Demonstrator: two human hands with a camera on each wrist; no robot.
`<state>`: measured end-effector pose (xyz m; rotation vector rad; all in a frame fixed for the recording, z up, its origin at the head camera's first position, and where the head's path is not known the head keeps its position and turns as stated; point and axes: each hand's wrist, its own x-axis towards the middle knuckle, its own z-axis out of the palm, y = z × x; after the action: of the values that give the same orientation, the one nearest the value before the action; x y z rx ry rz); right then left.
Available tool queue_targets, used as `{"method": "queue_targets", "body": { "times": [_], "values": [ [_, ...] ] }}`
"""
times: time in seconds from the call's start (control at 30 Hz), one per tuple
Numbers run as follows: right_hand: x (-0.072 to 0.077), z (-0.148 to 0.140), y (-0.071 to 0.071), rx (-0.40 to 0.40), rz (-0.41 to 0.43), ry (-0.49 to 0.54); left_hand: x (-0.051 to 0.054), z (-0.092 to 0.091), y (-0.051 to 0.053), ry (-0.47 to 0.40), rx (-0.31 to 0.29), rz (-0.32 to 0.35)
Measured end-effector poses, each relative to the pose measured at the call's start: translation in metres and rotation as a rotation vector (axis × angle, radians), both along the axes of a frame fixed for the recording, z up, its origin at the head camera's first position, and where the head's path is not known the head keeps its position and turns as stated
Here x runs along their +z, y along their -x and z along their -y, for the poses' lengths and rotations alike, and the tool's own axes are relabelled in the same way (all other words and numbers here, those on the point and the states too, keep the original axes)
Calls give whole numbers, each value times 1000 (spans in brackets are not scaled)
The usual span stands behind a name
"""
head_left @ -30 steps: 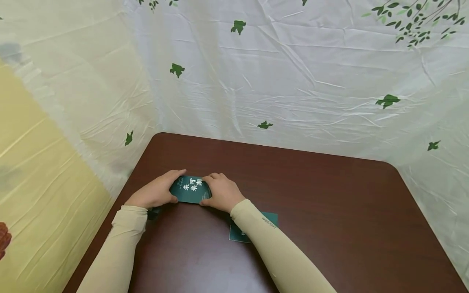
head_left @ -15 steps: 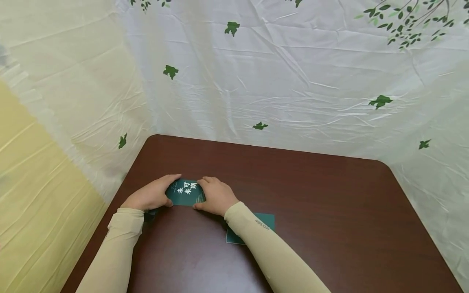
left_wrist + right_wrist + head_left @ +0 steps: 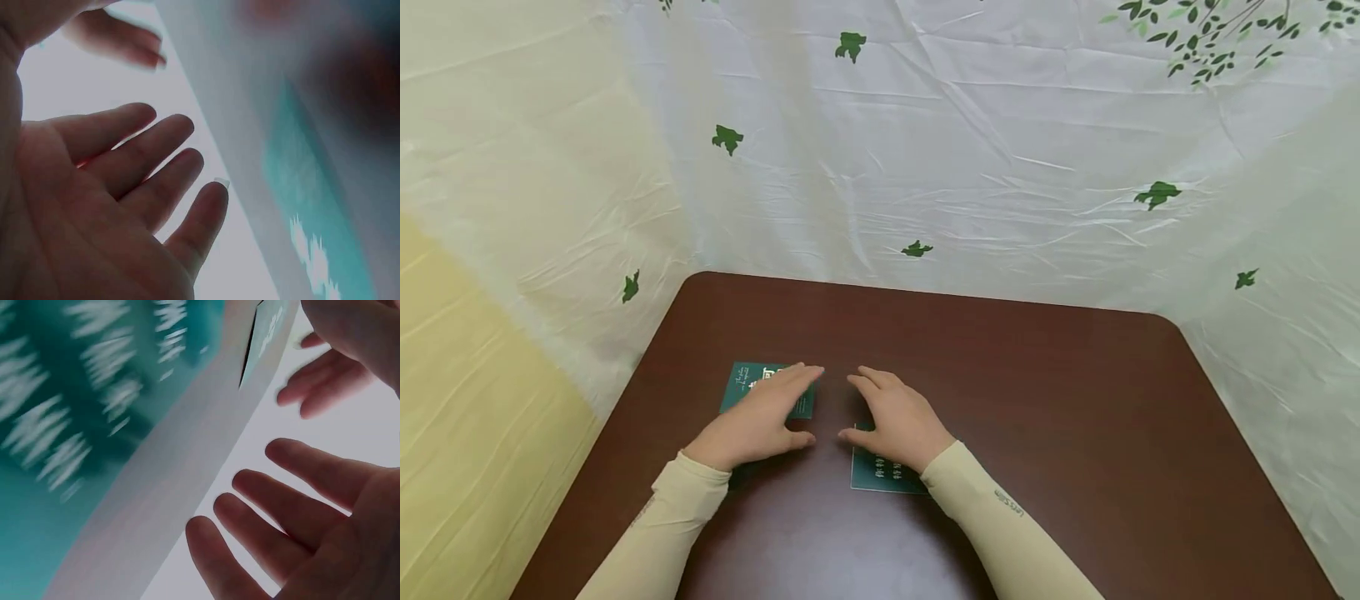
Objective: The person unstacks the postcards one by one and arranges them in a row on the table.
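Saw left green card [image 3: 747,381] flat on table [image 3: 1075,400], apparently placed, then left hand [image 3: 758,427] and right hand [image 3: 902,423] with loosely spread fingers pinching nothing, and right green card [image 3: 883,477] partly hidden below, apparently yet to be picked up.

The person wears a long left sleeve of pale beige-yellow cloth [image 3: 658,533], whose wide, slightly wrinkled cuff [image 3: 696,479] ends at the wrist. On its outer side there is a small dark marking [image 3: 643,511], too small for reading. The long right sleeve of the same pale cloth [image 3: 1022,542] looks smoother and carries one short line of dark printed lettering [image 3: 1009,503]. The left hand [image 3: 760,423] and the right hand [image 3: 904,423] are bare.
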<state>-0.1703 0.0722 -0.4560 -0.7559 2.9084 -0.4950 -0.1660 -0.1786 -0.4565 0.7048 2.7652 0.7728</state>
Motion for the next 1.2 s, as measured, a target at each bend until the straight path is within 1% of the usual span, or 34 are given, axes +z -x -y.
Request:
{"method": "queue_targets", "body": {
  "times": [0.07,0.13,0.2,0.27,0.4,0.5,0.67,0.8,0.97,1.2],
  "values": [
    [0,-17,-10,-15,-8,11,-4,-21,-8,-1,-64,-6],
    [-1,-34,-21,-33,-12,15,-9,-39,-14,-9,-113,10],
    [-4,-50,-33,-48,-7,10,-14,-53,-20,-7,-143,28],
    [-7,-61,-40,-48,2,9,-17,-59,-25,-4,-153,37],
    [-13,-77,-51,-37,31,21,-21,-65,-30,11,-166,39],
    [-17,-85,-55,-34,45,24,-21,-69,-32,17,-171,38],
    [-20,-92,-58,-35,61,23,-21,-74,-34,26,-160,37],
    [-21,-94,-60,-41,72,43,-22,-76,-35,29,-151,32],
    [-22,-96,-63,-34,74,49,-22,-77,-37,39,-156,32],
    [-22,-97,-66,-19,54,50,-22,-77,-40,57,-163,29]
  ]
}}
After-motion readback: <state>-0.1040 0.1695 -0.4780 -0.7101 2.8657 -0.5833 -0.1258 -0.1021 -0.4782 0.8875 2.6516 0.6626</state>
